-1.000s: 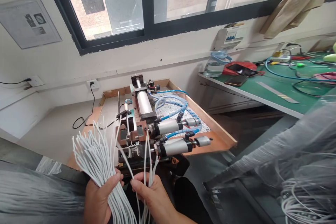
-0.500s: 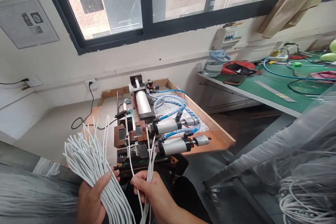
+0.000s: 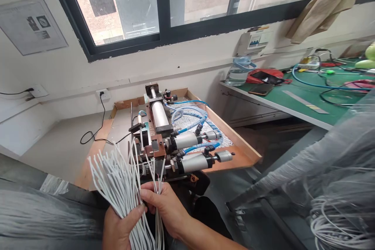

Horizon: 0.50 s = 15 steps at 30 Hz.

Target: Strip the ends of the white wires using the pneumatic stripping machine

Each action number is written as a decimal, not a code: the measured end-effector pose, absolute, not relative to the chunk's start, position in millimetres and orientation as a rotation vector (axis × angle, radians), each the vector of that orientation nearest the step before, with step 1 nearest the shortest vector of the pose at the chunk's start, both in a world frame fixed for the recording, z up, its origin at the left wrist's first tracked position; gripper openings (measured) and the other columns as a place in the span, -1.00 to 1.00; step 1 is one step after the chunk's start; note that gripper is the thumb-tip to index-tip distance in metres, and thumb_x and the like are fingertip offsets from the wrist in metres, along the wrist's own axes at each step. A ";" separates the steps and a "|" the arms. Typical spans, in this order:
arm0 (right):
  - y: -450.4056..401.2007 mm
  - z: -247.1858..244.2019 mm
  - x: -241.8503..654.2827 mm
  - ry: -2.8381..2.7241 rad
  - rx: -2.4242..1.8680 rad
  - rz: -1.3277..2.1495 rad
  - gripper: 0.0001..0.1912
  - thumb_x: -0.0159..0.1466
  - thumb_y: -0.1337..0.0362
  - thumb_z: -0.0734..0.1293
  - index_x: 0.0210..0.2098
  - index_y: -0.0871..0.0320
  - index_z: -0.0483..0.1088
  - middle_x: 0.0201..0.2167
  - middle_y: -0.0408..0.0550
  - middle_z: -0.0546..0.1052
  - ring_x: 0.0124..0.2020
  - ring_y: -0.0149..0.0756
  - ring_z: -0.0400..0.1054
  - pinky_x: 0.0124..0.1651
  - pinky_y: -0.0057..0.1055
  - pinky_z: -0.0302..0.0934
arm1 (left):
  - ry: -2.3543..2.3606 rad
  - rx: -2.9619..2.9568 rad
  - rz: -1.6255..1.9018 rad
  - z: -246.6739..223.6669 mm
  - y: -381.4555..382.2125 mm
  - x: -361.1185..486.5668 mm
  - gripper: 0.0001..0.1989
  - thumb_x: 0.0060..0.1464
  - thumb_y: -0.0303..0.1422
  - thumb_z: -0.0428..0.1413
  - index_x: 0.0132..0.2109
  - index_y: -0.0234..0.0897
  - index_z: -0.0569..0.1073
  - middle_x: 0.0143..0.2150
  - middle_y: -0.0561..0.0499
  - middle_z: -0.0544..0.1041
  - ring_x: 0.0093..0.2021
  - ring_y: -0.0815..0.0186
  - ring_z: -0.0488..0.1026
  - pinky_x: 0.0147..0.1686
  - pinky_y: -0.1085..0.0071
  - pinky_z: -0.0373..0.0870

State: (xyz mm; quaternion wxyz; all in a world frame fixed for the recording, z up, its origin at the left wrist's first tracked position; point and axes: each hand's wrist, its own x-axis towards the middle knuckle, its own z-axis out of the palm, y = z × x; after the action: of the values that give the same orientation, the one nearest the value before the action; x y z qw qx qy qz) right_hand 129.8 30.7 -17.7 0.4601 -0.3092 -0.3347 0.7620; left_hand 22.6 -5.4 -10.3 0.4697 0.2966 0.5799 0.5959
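Note:
My left hand [image 3: 124, 222] is closed round a thick bundle of white cables [image 3: 117, 183], whose cut ends fan out upward. Close beside it, my right hand [image 3: 166, 207] is closed on a few white cables [image 3: 158, 175]. Its thumb and fingertips pinch at a cable along the right edge of the big bundle. Just beyond both hands stands a pneumatic machine [image 3: 159, 115] with silver cylinders and brown blocks. The cable ends partly cover its front left part. The lower lengths of the cables run out of view at the bottom.
The machine sits in a wooden-edged tray [image 3: 228, 125] with coiled blue hoses [image 3: 202, 115]. A green table [image 3: 304, 86] at right holds a water jug [image 3: 238, 71], a phone [image 3: 261, 88] and cords. Plastic-wrapped cable bundles [image 3: 336, 218] lie at the lower right, others at the lower left.
My left hand has moved right with its bundle, up against my right hand. The single cable that my right hand held near the machine's blocks has come away from there, toward the bundle.

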 end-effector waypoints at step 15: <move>3.1 -44.4 143.9 -0.776 -0.975 1.945 -0.70 -0.14 0.14 0.41 -0.62 0.26 0.32 -0.73 -0.17 0.35 -0.74 -0.57 0.07 -0.64 -0.56 -0.18 | 1.575 0.565 1.395 -36.1 -25.2 3.6 -0.70 -0.44 -0.30 0.26 -0.44 -0.35 0.47 -0.54 -0.05 0.50 -0.50 0.15 0.43 -0.42 0.25 0.34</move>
State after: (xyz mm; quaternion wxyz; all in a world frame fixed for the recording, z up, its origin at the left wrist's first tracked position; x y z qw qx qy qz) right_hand 143.9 3.1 -44.4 0.4041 -0.3861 -0.3072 0.7702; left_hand 3.6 -25.2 -36.1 0.4630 0.2299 0.6408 0.5676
